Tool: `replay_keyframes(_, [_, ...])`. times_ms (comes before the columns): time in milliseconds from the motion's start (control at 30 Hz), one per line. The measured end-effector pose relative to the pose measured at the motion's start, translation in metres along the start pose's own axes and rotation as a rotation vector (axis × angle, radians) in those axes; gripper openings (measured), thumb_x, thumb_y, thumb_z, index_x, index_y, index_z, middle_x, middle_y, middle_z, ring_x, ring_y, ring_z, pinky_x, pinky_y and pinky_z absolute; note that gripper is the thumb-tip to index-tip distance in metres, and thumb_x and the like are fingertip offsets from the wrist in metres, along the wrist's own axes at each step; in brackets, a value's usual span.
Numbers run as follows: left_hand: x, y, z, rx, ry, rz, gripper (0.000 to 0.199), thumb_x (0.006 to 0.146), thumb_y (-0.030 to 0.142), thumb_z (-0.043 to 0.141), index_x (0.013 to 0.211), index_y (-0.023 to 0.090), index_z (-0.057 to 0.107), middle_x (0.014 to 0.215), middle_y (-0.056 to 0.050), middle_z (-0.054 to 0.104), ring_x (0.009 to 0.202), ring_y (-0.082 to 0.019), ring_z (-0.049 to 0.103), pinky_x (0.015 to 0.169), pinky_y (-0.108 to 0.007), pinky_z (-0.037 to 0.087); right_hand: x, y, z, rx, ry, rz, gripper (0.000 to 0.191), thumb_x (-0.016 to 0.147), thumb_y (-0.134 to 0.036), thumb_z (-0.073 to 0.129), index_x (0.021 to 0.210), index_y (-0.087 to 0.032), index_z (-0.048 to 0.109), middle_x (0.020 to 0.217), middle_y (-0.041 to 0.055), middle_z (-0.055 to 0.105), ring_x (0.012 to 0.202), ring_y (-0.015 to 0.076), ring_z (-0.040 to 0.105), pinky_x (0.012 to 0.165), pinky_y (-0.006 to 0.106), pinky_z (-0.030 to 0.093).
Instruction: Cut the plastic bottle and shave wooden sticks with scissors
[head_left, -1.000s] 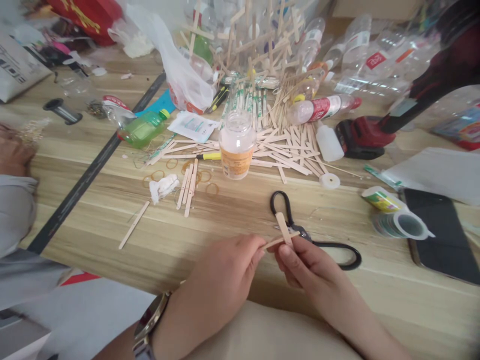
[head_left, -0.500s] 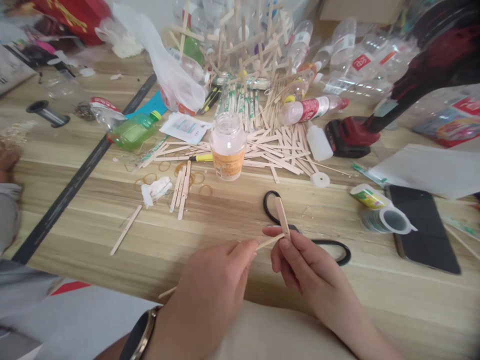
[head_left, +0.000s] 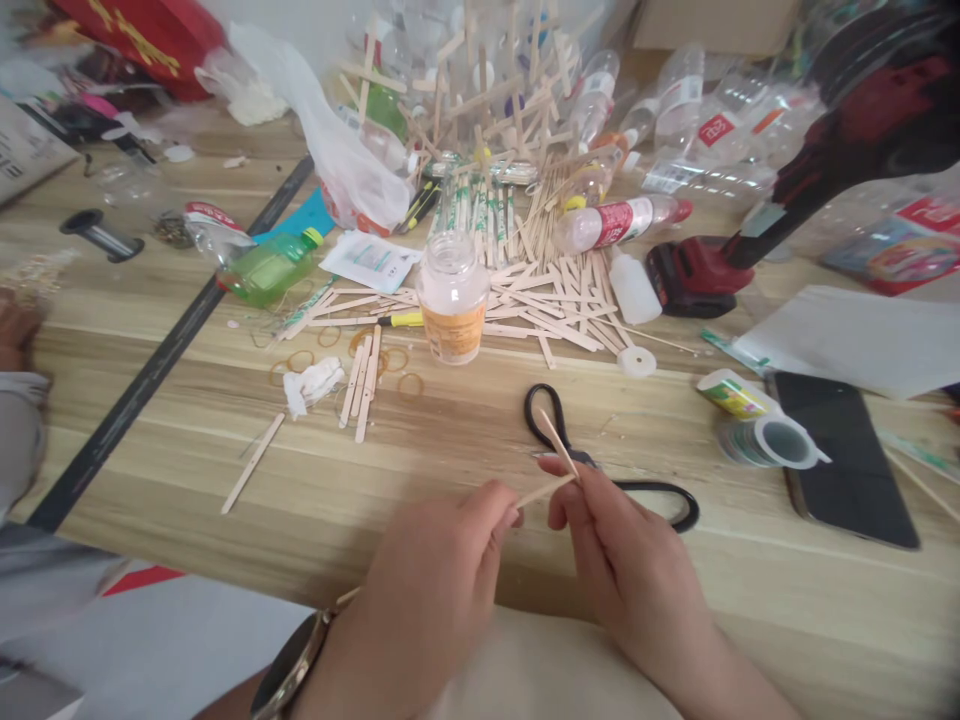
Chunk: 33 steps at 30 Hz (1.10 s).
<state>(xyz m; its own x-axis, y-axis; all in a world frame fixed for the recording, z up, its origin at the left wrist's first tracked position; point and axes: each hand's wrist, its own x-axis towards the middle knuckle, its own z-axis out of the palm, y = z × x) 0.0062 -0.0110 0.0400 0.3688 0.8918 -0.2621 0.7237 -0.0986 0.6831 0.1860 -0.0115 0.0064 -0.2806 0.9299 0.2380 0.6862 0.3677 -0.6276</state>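
Note:
Close to the table's front edge, my left hand (head_left: 442, 570) is closed on a thin wooden stick (head_left: 544, 490). The far end of this stick meets a flat wooden craft stick (head_left: 557, 437), pinched between the thumb and fingers of my right hand (head_left: 634, 565). The two sticks touch at an angle by my right fingertips; how they join is hidden. Just beyond my right hand lie black-handled scissors (head_left: 551, 415), partly covered by it. Several craft sticks (head_left: 364, 385) lie side by side further off, and a single stick (head_left: 253, 463) rests to the left.
A clear jar (head_left: 454, 310) stands before a pile of sticks (head_left: 547, 300). Rubber bands (head_left: 410, 384) and crumpled tissue (head_left: 311, 385) lie left of it. At right are a phone (head_left: 844, 460), a small tub (head_left: 780, 443) and a red-black power tool (head_left: 697, 275). Another person's hand (head_left: 13, 325) shows at far left.
The craft stick in my right hand has turned, showing its narrow edge instead of its flat face. My right fingers have rolled over the meeting point. The rest stays put.

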Motion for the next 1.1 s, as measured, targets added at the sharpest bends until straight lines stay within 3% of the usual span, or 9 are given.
replay_keyframes(200, [0.000,-0.004,0.003,-0.167,-0.049,-0.027,0.033,0.100,0.032,0.031,0.082,0.021,0.057,0.067,0.002,0.063,0.062,-0.014,0.059,0.057,-0.024,0.038,0.001,0.002,0.001,-0.263,0.124,-0.147,0.028,0.094,-0.010,0.034,0.108,-0.014,0.058,0.065,0.0016,0.065,0.050,0.0139,0.061,0.048,0.024,0.043])
replay_keyframes(400, [-0.005,-0.006,0.007,0.244,0.064,0.062,0.032,0.091,0.010,0.031,0.100,0.022,0.060,0.083,-0.004,0.069,0.070,-0.024,0.064,0.060,-0.033,0.041,0.003,0.004,0.000,-0.175,0.047,-0.069,0.031,0.095,-0.015,0.033,0.108,-0.016,0.060,0.064,0.0019,0.064,0.048,0.0142,0.059,0.046,0.025,0.041])
replay_keyframes(500, [-0.004,-0.007,0.006,0.256,0.080,0.099,0.032,0.092,0.009,0.031,0.099,0.022,0.059,0.086,-0.004,0.068,0.074,-0.023,0.064,0.063,-0.033,0.043,0.001,0.004,-0.004,0.063,-0.044,0.129,0.029,0.099,-0.025,0.033,0.116,-0.018,0.056,0.060,-0.0016,0.058,0.047,0.0136,0.054,0.047,0.024,0.040])
replay_keyframes(567, [-0.003,-0.007,0.005,0.197,0.113,0.118,0.029,0.094,0.010,0.032,0.096,0.021,0.058,0.088,-0.003,0.067,0.079,-0.021,0.063,0.066,-0.032,0.044,0.000,0.003,-0.008,0.308,-0.077,0.281,0.027,0.101,-0.038,0.035,0.104,-0.021,0.055,0.058,-0.0032,0.053,0.048,0.0123,0.048,0.048,0.023,0.037])
replay_keyframes(667, [-0.003,-0.007,0.005,0.150,0.131,0.152,0.026,0.095,0.011,0.033,0.091,0.020,0.057,0.084,-0.002,0.066,0.077,-0.019,0.062,0.066,-0.030,0.042,0.001,0.002,-0.015,0.784,-0.210,0.498,0.039,0.097,-0.055,0.039,0.080,-0.022,0.050,0.055,-0.0031,0.048,0.049,0.0104,0.037,0.046,0.022,0.030])
replay_keyframes(800, [-0.005,-0.006,0.005,0.174,0.137,0.187,0.028,0.095,0.011,0.032,0.088,0.020,0.057,0.076,-0.001,0.063,0.070,-0.018,0.058,0.060,-0.029,0.038,0.005,0.002,-0.017,1.270,-0.302,0.764,0.042,0.086,-0.059,0.058,0.074,-0.020,0.048,0.051,-0.0056,0.039,0.047,0.0076,0.025,0.043,0.020,0.020])
replay_keyframes(967, [-0.004,-0.004,0.004,0.173,0.150,0.199,0.027,0.094,0.010,0.033,0.089,0.020,0.057,0.077,-0.001,0.064,0.069,-0.018,0.058,0.060,-0.029,0.036,0.007,0.001,-0.015,1.678,-0.430,0.819,0.045,0.084,-0.051,0.066,0.065,-0.019,0.041,0.050,-0.0089,0.026,0.042,0.0039,0.013,0.038,0.016,0.016])
replay_keyframes(1100, [-0.003,-0.002,0.004,0.178,0.128,0.188,0.026,0.093,0.008,0.034,0.087,0.020,0.057,0.076,-0.001,0.064,0.069,-0.017,0.058,0.059,-0.028,0.035,0.008,0.001,-0.014,1.849,-0.506,0.826,0.052,0.083,-0.044,0.069,0.061,-0.019,0.030,0.050,-0.0091,0.022,0.041,0.0032,0.009,0.035,0.014,0.014])
